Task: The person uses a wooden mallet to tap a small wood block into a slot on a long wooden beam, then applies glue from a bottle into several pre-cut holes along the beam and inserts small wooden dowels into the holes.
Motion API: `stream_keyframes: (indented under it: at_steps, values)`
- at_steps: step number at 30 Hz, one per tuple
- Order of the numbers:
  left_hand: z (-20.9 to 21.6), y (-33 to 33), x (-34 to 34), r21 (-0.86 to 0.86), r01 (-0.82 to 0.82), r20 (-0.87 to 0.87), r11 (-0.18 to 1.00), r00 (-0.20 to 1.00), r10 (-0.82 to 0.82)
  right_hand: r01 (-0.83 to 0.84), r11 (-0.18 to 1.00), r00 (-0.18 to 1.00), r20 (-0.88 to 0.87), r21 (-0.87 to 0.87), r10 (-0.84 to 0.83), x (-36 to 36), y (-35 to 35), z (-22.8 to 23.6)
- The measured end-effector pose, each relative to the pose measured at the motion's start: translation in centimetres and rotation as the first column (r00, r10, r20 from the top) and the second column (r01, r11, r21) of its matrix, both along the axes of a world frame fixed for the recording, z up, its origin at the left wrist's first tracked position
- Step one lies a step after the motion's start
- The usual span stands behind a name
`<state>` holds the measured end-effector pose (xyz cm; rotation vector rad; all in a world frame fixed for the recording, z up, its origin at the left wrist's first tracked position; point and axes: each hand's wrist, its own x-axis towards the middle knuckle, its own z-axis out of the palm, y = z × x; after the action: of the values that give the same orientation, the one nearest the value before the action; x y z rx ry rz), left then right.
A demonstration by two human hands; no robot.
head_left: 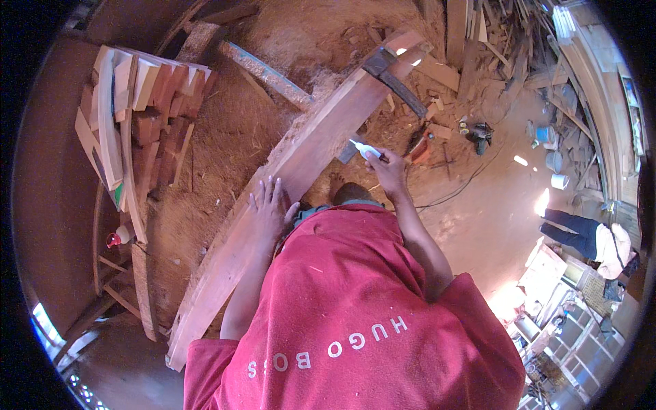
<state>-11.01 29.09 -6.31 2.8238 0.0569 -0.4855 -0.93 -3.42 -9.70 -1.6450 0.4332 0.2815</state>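
Observation:
A long reddish wooden beam (307, 162) runs slantwise from the lower left to the upper right. My left hand (271, 205) lies flat on the beam with its fingers spread. In my right hand (389, 174) is a small white squeeze bottle (366, 149) with a narrow nozzle, its tip pointing left toward the beam's near edge. The bottle is held just off the wood; I cannot tell if the tip touches it. Across the far end of the beam sits a dark T-shaped tool (395, 80), perhaps a clamp.
A stack of cut boards (147, 113) stands at the left. Shavings and offcuts cover the ground. An orange tool (419, 145), a dark power tool (481, 137) and a cable (454, 191) lie right of the beam. Buckets (553, 161) and another person (601, 246) are farther right.

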Motion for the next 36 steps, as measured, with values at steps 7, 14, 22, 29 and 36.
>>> stream_keyframes:
  at_steps: [7,14,22,29,36]
  values:
    - [-1.8,-4.9,6.3,-0.085,0.349,0.157,0.933,0.93,-0.333,0.127,0.983,0.992,0.004,0.136,-0.129,1.2,0.3,1.3]
    - [-2.2,-8.7,11.1,-0.025,0.422,0.248,0.906,0.881,-0.403,0.067,0.997,0.996,0.056,0.038,-0.069,0.3,-0.8,0.1]
    - [-1.0,-2.1,7.0,-0.083,0.19,0.116,0.978,0.977,-0.18,-0.038,0.992,0.997,0.066,-0.12,0.046,2.2,1.5,0.7]
    - [-0.4,1.4,0.0,0.043,0.054,-0.057,0.998,0.997,-0.052,0.01,0.968,0.983,0.178,-0.25,0.036,2.8,2.7,-0.3]
    - [-1.3,1.4,-0.4,-0.048,-0.016,-0.087,0.999,0.996,0.012,0.024,0.932,0.958,0.276,-0.362,0.083,2.7,2.3,-0.5]
